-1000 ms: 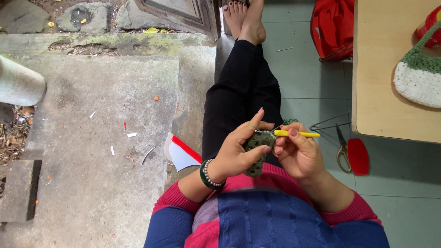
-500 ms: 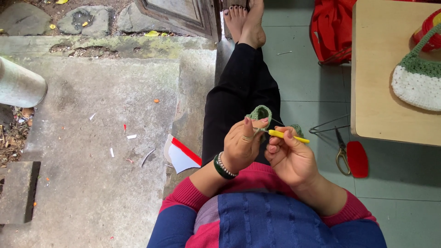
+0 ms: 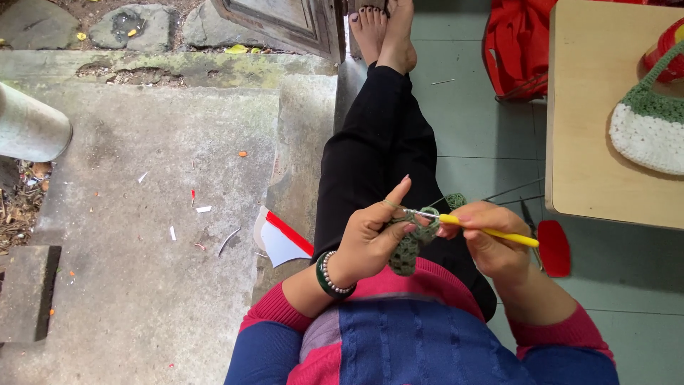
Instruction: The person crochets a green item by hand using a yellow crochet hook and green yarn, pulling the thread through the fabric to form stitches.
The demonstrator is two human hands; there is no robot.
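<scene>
Pinching the green crochet piece [image 3: 407, 246] in your left hand [image 3: 370, 239], keep the yarn [image 3: 456, 200] snug; your right hand [image 3: 491, 246], at 3 o'clock, grips the yellow hook [image 3: 484, 230].

Hook [image 3: 484, 230] tip buried in green crochet [image 3: 406, 249]; left hand [image 3: 370, 239] covers much of that piece. Scissors [image 3: 548, 246] partly under right hand [image 3: 491, 246]. Red bag [image 3: 516, 50] and white-green bag [image 3: 652, 128] cut by frame edges.

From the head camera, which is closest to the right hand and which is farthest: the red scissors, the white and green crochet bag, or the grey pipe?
From the right hand:
1. Red scissors, on the floor just beside it.
2. White and green crochet bag, up on the wooden table.
3. Grey pipe, far across at the left edge.
</scene>
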